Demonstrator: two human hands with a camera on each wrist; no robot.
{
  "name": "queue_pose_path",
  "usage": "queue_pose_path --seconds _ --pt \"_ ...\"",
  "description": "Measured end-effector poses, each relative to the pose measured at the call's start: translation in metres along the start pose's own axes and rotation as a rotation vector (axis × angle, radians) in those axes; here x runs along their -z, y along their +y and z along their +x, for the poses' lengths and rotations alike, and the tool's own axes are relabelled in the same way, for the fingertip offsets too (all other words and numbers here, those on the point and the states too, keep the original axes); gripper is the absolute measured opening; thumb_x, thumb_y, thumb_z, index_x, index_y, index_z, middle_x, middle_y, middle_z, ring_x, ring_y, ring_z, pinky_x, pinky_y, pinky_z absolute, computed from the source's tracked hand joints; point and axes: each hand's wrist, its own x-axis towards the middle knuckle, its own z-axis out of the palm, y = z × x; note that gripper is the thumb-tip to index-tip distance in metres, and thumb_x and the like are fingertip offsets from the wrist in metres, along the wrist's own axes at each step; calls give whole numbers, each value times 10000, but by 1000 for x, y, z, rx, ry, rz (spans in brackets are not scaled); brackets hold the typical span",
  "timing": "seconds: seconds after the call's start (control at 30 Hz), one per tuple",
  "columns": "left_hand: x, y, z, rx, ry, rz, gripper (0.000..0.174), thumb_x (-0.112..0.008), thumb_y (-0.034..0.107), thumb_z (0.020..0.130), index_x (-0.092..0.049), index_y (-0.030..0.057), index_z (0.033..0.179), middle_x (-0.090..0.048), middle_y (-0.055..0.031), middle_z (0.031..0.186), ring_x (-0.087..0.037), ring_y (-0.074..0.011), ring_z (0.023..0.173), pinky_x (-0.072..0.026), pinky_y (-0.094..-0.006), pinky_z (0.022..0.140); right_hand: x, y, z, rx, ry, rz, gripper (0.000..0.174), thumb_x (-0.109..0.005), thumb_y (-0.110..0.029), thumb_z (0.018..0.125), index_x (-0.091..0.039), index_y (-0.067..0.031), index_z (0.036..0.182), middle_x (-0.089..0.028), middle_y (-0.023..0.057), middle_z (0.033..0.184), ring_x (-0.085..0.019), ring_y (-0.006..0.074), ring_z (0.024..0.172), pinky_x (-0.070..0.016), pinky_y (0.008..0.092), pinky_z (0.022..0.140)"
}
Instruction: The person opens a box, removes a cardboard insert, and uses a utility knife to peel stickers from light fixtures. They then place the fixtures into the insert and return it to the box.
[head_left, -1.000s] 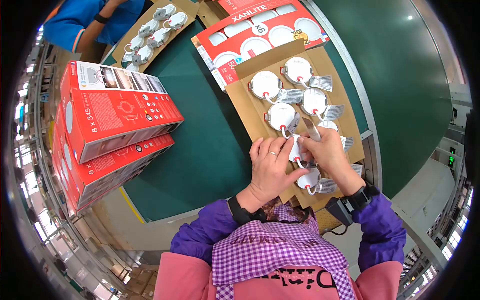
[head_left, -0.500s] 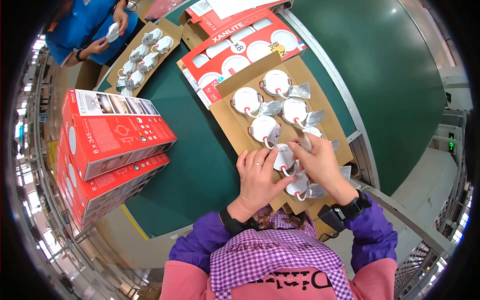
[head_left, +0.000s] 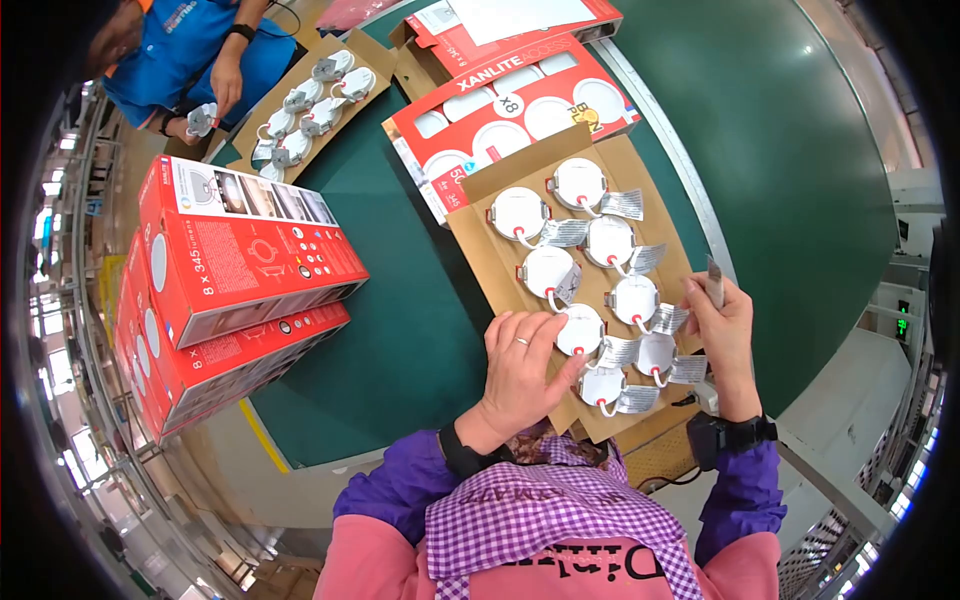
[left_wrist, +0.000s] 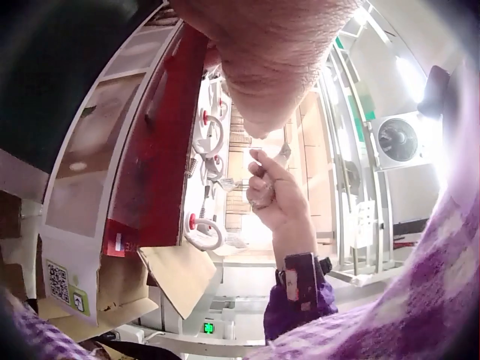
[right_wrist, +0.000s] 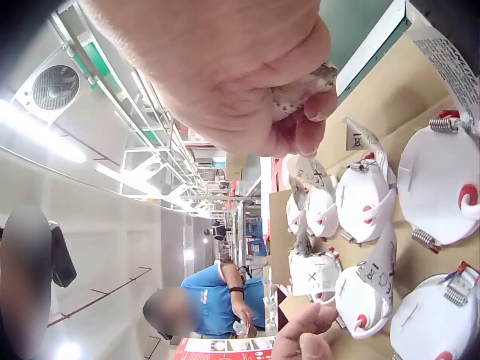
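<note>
An open cardboard box (head_left: 480,250) holds several round white lamps with silver labels and curved white cables. My left hand (head_left: 523,368) lies at its near left, fingers loosely bent and fingertips touching a white lamp (head_left: 580,330). Over the box's right edge, my right hand (head_left: 724,325) pinches a small greyish strip (head_left: 714,284) between thumb and fingers. In the right wrist view, the strip (right_wrist: 300,94) looks crumpled and speckled, and left fingers (right_wrist: 304,334) appear beside the lamps. The left wrist view shows the right hand (left_wrist: 283,199) beyond the left (left_wrist: 270,60).
Two red cartons (head_left: 260,250) are stacked at the left on the green table (head_left: 410,350). Behind the open box stand more red packages (head_left: 500,75). At the back left, a person in blue (head_left: 190,50) holds a lamp near another lamp-filled tray (head_left: 345,118).
My right hand has moved right, away from the lamps, still pinching the strip. My left hand remains by the same lamp. The person in blue has lowered a lamp beside the other tray.
</note>
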Motion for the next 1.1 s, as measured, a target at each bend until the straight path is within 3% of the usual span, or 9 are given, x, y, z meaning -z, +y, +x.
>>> queue_pose_path --seconds 0.17,0.3,0.6,0.8,0.97,1.03,1.1 --pt "2 -5 11 6 82 32 463 -689 213 765 -553 5 1156 -538 -111 1123 -467 -291 1069 -306 -432 947 0 11 5 -6 -10 -47 127 -616 -115 880 -634 10 894 -593 21 652 -462 37 452 -343 187 413" --pt "5 -9 20 1 99 93 465 -683 185 753 -563 -3 1161 -546 -109 1143 -461 -295 1096 -298 -435 953 -2 10 4 -11 18 -56 128 -615 -116 877 -640 7 849 -585 1 634 -464 33 449 -348 196 412" --pt "2 -14 25 -4 61 142 421 -659 213 775 -576 18 1139 -537 -141 1193 -451 -307 1178 -277 -458 983 -6 12 6 -6 -3 -27 116 -611 -104 876 -635 7 853 -587 12 638 -467 38 444 -353 197 406" --pt "-1 -14 25 29 29 128 423 -677 212 759 -588 50 1139 -522 -116 1255 -429 -293 1222 -222 -502 1009 -17 2 7 -8 -35 -49 114 -605 -103 878 -638 5 858 -583 6 637 -468 40 454 -356 197 414" --pt "0 -15 26 31 15 113 428 -675 224 761 -584 62 1146 -510 -110 1270 -417 -289 1236 -204 -523 1020 4 21 14 17 73 -20 127 -610 -120 882 -653 0 883 -581 -4 646 -456 36 459 -357 193 426" --pt "0 -15 26 35 9 105 431 -677 220 757 -582 65 1148 -516 -109 1258 -429 -293 1223 -203 -523 1019 19 32 20 45 167 -106 139 -605 -127 894 -659 -3 927 -545 -35 626 -414 17 457 -313 175 421" --pt "1 -15 25 35 4 94 458 -685 217 751 -570 63 1167 -497 -127 1269 -411 -298 1234 -207 -514 1021 35 45 25 11 142 -176 156 -584 -140 909 -665 -12 948 -590 -30 697 -452 23 531 -350 181 490"
